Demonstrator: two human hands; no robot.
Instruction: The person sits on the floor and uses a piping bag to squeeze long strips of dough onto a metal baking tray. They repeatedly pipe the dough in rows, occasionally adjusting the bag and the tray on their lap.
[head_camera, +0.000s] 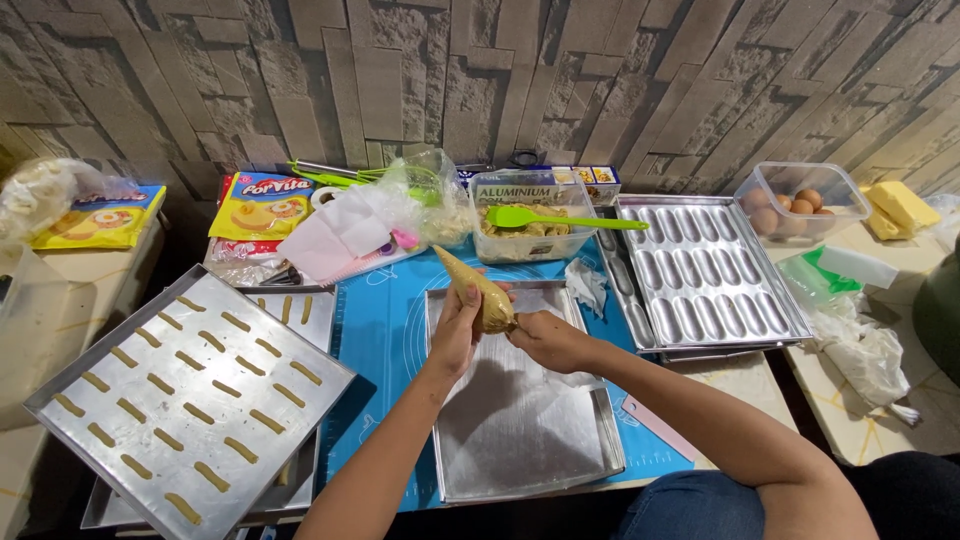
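Tan conical piping bag, both hands gripping, left hand, right hand, shiny metal tray

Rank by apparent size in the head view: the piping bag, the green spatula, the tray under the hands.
1. The tray, by far the largest.
2. The piping bag and green spatula look similar in length; the bag is thicker but nearer the camera, so unranked.

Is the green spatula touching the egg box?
Apart. The head view shows the green spatula lying across a dough tub, with a metal mould tray between it and the egg box.
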